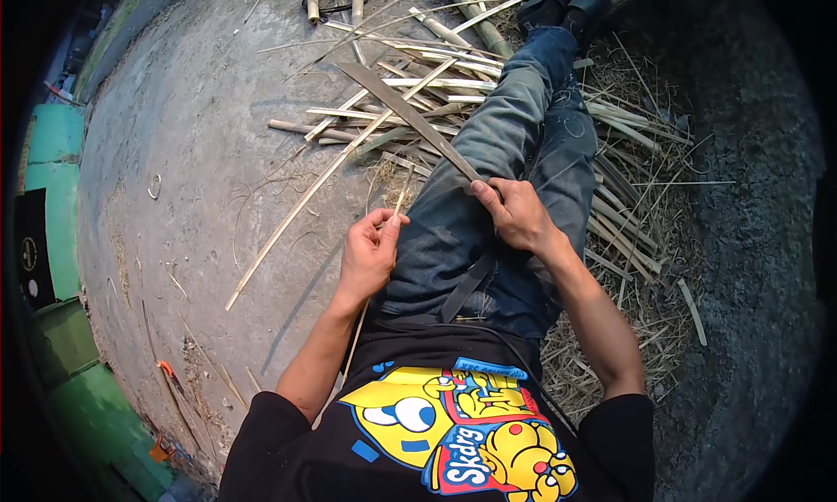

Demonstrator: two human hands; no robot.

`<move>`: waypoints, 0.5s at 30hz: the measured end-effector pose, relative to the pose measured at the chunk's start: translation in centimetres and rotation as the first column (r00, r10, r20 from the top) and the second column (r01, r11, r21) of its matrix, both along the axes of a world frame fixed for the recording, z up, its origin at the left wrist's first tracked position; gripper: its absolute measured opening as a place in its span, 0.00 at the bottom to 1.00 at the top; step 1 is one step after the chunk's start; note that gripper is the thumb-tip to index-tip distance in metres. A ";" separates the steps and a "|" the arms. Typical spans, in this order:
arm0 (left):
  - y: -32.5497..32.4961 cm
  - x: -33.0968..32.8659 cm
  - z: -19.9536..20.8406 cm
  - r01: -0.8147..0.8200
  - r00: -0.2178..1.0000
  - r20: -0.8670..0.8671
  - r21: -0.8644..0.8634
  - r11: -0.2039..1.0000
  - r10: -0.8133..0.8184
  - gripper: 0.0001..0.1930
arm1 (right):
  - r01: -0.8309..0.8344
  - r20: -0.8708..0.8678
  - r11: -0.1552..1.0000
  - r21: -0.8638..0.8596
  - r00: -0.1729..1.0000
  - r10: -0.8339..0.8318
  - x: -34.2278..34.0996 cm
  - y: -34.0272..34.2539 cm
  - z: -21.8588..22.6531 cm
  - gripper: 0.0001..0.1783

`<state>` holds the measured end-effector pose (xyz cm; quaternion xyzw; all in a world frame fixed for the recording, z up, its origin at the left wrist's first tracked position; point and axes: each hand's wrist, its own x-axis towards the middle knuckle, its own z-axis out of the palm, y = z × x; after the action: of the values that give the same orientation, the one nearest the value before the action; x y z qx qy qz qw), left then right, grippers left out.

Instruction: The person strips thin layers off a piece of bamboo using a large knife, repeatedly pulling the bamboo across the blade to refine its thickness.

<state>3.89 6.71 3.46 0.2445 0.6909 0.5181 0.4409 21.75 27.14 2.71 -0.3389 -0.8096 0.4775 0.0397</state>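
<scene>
My right hand (521,214) is closed around the handle end of a long, flat knife (403,111) above my thigh. Its dull brown blade slants up to the far left, over a pile of split bamboo. Between the pinched thumb and fingers of my left hand (370,251) is a thin bamboo strip (404,191). One end sticks up past the fingers, and the rest runs down beside my forearm toward my shirt. The two hands are apart, and the strip's upper end stands left of the blade. The knife's handle is mostly hidden in my grip.
Split bamboo pieces (475,64) lie heaped beyond and beneath my outstretched legs (501,145). A long pale strip (292,216) slants across the concrete ground to the left. Thin shavings (602,358) cover the ground at right. Green panels (57,206) stand at the far left.
</scene>
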 end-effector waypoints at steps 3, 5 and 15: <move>3.0 1.8 -0.3 0.055 0.998 -0.037 -0.003 0.998 -0.055 0.12 | 0.009 -0.077 1.000 0.007 0.997 -0.008 0.6 -0.9 -0.5 0.38; 4.1 2.2 -0.8 0.061 0.997 -0.044 -0.003 0.998 -0.061 0.12 | -0.062 0.060 0.998 0.021 0.996 0.060 0.7 -1.1 -0.2 0.38; 4.2 3.0 -2.5 0.112 0.988 -0.112 0.007 0.994 -0.111 0.14 | -0.093 0.117 0.994 0.060 0.989 0.086 -0.1 -1.8 -1.3 0.36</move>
<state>6.85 10.89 0.92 0.3143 0.6962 0.4828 0.4284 21.70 25.30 1.45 -0.3275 -0.8401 0.4320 -0.0173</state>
